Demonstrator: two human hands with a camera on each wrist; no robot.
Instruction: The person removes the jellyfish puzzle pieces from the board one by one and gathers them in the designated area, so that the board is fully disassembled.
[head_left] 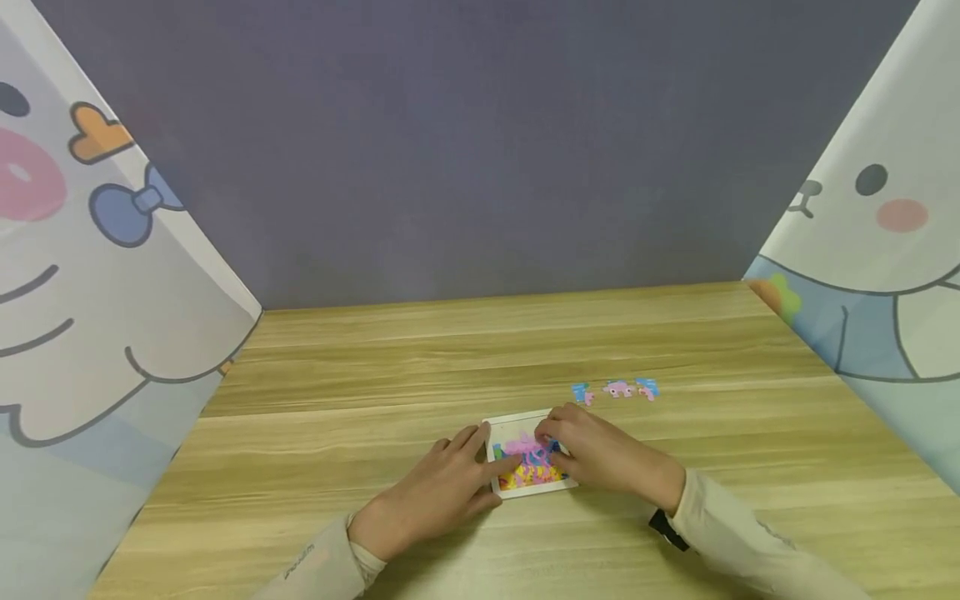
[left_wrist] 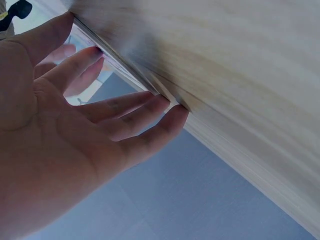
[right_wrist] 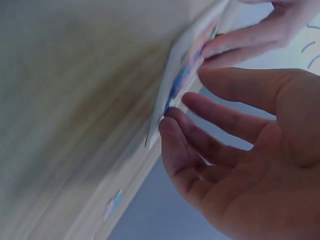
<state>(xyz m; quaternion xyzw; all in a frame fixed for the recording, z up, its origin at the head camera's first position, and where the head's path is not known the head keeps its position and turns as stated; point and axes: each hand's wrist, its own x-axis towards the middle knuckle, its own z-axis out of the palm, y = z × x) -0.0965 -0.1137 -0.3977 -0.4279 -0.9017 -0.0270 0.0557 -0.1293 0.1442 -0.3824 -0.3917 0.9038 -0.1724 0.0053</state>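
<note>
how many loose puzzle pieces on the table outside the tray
3, in a row beyond the tray: left piece, middle piece, right piece. Others could hide under the left hand or right hand.

Head view: high, widest, faces forward and down over surface (head_left: 360, 375), far wall (head_left: 480, 150), left hand (head_left: 438, 483), right hand (head_left: 600, 446). Left wrist view: very near, tilted, faces left hand at tray (head_left: 513, 428) edge. Right wrist view: likewise for right hand. All share tray.

On the table (head_left: 412, 358), 3 puzzle pieces (head_left: 618, 388) lie behind and right of the puzzle tray (head_left: 510, 428).
</note>
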